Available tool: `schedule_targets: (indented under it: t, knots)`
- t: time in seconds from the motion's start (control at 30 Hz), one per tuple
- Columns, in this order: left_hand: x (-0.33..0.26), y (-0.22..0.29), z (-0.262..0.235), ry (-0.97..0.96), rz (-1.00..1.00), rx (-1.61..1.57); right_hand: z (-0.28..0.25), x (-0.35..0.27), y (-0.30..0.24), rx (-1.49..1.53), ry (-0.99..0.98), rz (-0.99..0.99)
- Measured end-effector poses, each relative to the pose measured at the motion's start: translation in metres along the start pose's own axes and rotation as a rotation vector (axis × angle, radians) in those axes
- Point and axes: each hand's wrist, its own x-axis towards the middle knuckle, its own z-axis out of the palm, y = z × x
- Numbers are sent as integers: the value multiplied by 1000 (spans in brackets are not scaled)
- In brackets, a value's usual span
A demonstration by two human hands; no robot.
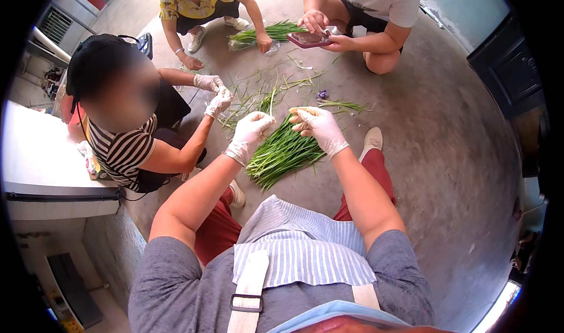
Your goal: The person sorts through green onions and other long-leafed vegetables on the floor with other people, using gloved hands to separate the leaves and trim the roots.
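Note:
Both of my hands wear thin whitish gloves. My left hand (pixel 252 135) is closed, and a thin green stalk (pixel 272 101) like a garlic chive rises from its fingers. A short gap away, my right hand (pixel 319 128) has its fingers pinched together; whatever may be between them is too small to make out. Under and between both hands a thick heap of long green chives (pixel 286 155) lies on the floor. Its far end is partly hidden by my hands.
Loose chives and pale trimmings (pixel 288 85) litter the floor beyond the heap. A person in a striped shirt (pixel 126 151) works with gloved hands at left. A person in a yellow shirt (pixel 200 7) reaches beside a bagged chive bundle (pixel 264 34). Another crouches holding a phone (pixel 309 39).

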Motion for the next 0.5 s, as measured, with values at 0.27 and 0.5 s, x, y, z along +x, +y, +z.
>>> schedule_targets:
  t: [0.27, 0.5]
  knots:
    - [-44, -10, 42, -45, 72, 89, 3, -6, -10, 46, -39, -169]
    - [-30, -8, 29, -38, 22, -14, 12, -9, -12, -206, -37, -63]
